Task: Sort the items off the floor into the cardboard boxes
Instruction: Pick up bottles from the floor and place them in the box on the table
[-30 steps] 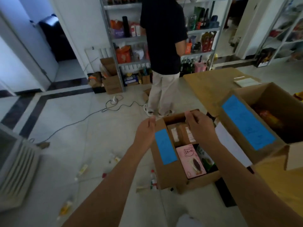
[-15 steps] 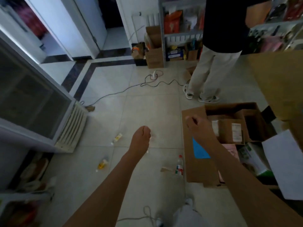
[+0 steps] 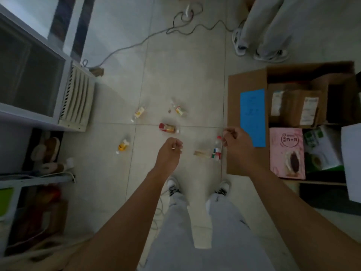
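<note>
The left grip (image 3: 171, 151) and the right grip (image 3: 234, 142) hang above the floor (image 3: 185, 79), fingers loosely curled, holding nothing. Small bottles (image 3: 139, 112) lie scattered mid-floor, between the freezer (image 3: 35, 75) at the left edge and the cardboard box (image 3: 247, 81) at the right edge. A red-capped bottle (image 3: 217, 147) sits just beside the box wall. Likely trouble: a round bottle rolls away at a clumsy touch (the orange bottle (image 3: 167, 128) looks prone), a shoe (image 3: 172, 185) kicks one aside, or the blurred labels send something into the wrong box.
</note>
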`<state>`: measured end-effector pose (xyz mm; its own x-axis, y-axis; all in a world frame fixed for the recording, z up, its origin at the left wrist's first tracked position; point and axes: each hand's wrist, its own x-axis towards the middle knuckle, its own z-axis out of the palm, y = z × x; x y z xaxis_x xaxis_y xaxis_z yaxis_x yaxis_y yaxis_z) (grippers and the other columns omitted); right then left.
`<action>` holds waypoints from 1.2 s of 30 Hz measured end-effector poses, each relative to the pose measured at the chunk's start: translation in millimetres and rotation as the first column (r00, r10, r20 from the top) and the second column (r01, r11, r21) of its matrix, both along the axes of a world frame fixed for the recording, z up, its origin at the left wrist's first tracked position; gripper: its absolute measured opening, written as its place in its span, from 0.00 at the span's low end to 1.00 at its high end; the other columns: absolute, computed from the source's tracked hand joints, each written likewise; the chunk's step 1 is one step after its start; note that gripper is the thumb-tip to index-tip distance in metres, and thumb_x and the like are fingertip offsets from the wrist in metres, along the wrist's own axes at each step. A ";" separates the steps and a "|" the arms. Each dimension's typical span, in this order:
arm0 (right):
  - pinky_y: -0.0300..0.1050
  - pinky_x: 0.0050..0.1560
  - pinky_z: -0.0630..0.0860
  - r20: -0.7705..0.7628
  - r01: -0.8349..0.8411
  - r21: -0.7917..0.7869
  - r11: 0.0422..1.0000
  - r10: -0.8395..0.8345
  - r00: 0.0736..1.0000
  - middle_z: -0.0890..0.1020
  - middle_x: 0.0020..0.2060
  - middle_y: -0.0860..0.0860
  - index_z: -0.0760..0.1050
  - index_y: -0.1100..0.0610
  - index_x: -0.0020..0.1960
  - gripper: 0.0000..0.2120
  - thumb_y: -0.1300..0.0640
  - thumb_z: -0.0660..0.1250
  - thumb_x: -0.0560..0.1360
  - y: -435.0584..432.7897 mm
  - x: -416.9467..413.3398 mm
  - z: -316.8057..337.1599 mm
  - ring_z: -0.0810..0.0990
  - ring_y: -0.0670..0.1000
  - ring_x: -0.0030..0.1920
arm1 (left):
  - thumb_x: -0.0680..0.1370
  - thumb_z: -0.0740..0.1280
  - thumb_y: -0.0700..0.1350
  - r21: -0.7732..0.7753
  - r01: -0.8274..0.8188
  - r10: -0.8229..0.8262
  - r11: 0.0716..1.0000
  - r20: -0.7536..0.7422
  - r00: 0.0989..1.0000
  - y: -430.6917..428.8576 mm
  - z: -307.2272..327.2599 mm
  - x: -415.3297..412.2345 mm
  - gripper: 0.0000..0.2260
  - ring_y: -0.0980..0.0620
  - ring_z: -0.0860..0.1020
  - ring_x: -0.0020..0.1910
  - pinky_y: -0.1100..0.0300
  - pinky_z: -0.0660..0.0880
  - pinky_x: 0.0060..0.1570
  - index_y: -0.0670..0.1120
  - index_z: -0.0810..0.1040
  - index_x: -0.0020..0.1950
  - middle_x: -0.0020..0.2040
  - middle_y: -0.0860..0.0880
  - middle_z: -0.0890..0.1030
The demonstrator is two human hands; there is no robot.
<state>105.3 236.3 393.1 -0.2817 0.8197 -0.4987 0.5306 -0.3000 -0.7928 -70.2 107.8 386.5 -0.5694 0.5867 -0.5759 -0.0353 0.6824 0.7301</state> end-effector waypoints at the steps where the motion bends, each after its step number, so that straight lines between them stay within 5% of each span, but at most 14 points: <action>1: 0.37 0.35 0.74 0.015 0.030 -0.022 0.999 -0.030 0.999 0.82 0.40 0.49 0.76 0.54 0.55 0.07 0.56 0.61 0.81 -2.2 -0.2 -14.7 0.79 0.45 0.37 | 0.76 0.59 0.32 -0.059 0.031 -0.033 0.998 -0.033 0.999 -2.9 -15.9 -2.6 0.13 0.48 0.77 0.45 0.58 0.75 0.44 0.50 0.73 0.44 0.44 0.49 0.78; 4: 0.44 0.44 0.78 0.071 0.062 -0.084 0.995 -0.056 0.996 0.82 0.48 0.50 0.75 0.50 0.58 0.08 0.55 0.62 0.80 -15.8 -4.3 -64.0 0.80 0.47 0.45 | 0.75 0.60 0.30 -0.117 0.053 -0.056 0.992 -0.025 0.998 -13.0 -65.9 -7.9 0.13 0.44 0.77 0.55 0.49 0.75 0.57 0.47 0.74 0.50 0.54 0.43 0.79; 6: 0.46 0.48 0.77 0.102 0.091 -0.121 0.988 -0.079 0.992 0.80 0.50 0.48 0.74 0.50 0.61 0.11 0.53 0.63 0.79 -27.6 -13.6 -98.6 0.79 0.48 0.47 | 0.75 0.60 0.29 -0.126 0.064 -0.068 0.990 -0.029 0.997 -18.3 -100.4 -12.6 0.14 0.46 0.77 0.56 0.62 0.75 0.56 0.47 0.74 0.52 0.58 0.42 0.78; 8: 0.41 0.42 0.79 0.060 0.269 -0.239 0.933 -0.262 0.963 0.80 0.48 0.50 0.74 0.53 0.61 0.11 0.57 0.64 0.79 -36.4 -29.6 -140.2 0.79 0.46 0.42 | 0.75 0.61 0.30 -0.151 0.093 -0.102 0.984 -0.049 0.994 -18.8 -140.9 -22.2 0.15 0.52 0.75 0.52 0.76 0.69 0.44 0.46 0.75 0.56 0.59 0.45 0.77; 11: 0.37 0.33 0.78 0.106 0.519 -0.442 0.731 -0.532 0.840 0.80 0.47 0.54 0.74 0.59 0.62 0.13 0.60 0.66 0.78 -41.4 -53.9 -213.7 0.80 0.47 0.39 | 0.76 0.60 0.31 -0.163 0.113 -0.114 0.980 0.005 0.993 -11.0 -213.0 -36.2 0.18 0.53 0.74 0.49 0.66 0.69 0.44 0.45 0.73 0.63 0.62 0.45 0.75; 15: 0.44 0.39 0.80 0.210 0.659 -0.609 0.441 -0.712 0.670 0.77 0.46 0.57 0.74 0.61 0.60 0.14 0.56 0.69 0.77 -56.0 -89.0 -321.1 0.79 0.53 0.40 | 0.78 0.61 0.35 -0.144 0.221 -0.200 0.965 0.148 0.969 -2.8 -313.9 -46.4 0.19 0.52 0.76 0.50 0.60 0.73 0.47 0.48 0.71 0.67 0.62 0.47 0.76; 18: 0.44 0.40 0.80 0.295 0.709 -0.627 0.323 -0.744 0.600 0.76 0.41 0.55 0.74 0.59 0.57 0.14 0.54 0.71 0.76 -65.9 -117.8 -399.1 0.78 0.52 0.39 | 0.77 0.60 0.35 -0.159 0.278 -0.241 0.947 0.218 0.946 -3.2 -386.6 -54.3 0.17 0.51 0.78 0.56 0.59 0.76 0.55 0.48 0.74 0.64 0.57 0.49 0.79; 26: 0.43 0.34 0.73 0.448 0.796 -0.579 0.178 -0.747 0.492 0.73 0.37 0.52 0.72 0.58 0.49 0.17 0.45 0.72 0.73 -59.7 -148.5 -582.9 0.75 0.49 0.34 | 0.76 0.58 0.36 -0.215 0.335 -0.277 0.917 0.258 0.925 -14.1 -550.3 -67.3 0.18 0.53 0.78 0.58 0.59 0.73 0.59 0.52 0.76 0.62 0.57 0.53 0.81; 32: 0.47 0.59 0.73 0.456 0.804 -0.583 0.114 -0.773 0.441 0.74 0.65 0.53 0.67 0.55 0.69 0.34 0.35 0.68 0.71 -49.6 -149.0 -673.7 0.77 0.57 0.62 | 0.76 0.56 0.36 -0.222 0.348 -0.295 0.911 0.241 0.925 -20.9 -626.5 -68.9 0.18 0.53 0.78 0.57 0.58 0.74 0.56 0.51 0.76 0.61 0.57 0.53 0.80; 34: 0.52 0.66 0.71 0.427 0.790 -0.595 0.147 -0.774 0.467 0.74 0.66 0.55 0.67 0.55 0.68 0.37 0.31 0.66 0.70 -45.0 -153.4 -693.3 0.75 0.59 0.62 | 0.77 0.57 0.37 -0.240 0.344 -0.284 0.908 0.250 0.925 -24.8 -644.3 -69.6 0.17 0.54 0.78 0.56 0.61 0.73 0.53 0.51 0.76 0.61 0.57 0.54 0.81; 36: 0.51 0.64 0.73 0.458 0.833 -0.546 0.084 -0.803 0.381 0.77 0.59 0.53 0.69 0.54 0.63 0.37 0.29 0.69 0.65 -38.5 -160.0 -706.6 0.77 0.56 0.56 | 0.77 0.59 0.37 -0.257 0.344 -0.281 0.903 0.253 0.926 -30.1 -654.4 -70.5 0.16 0.53 0.79 0.56 0.61 0.74 0.55 0.50 0.76 0.61 0.56 0.54 0.81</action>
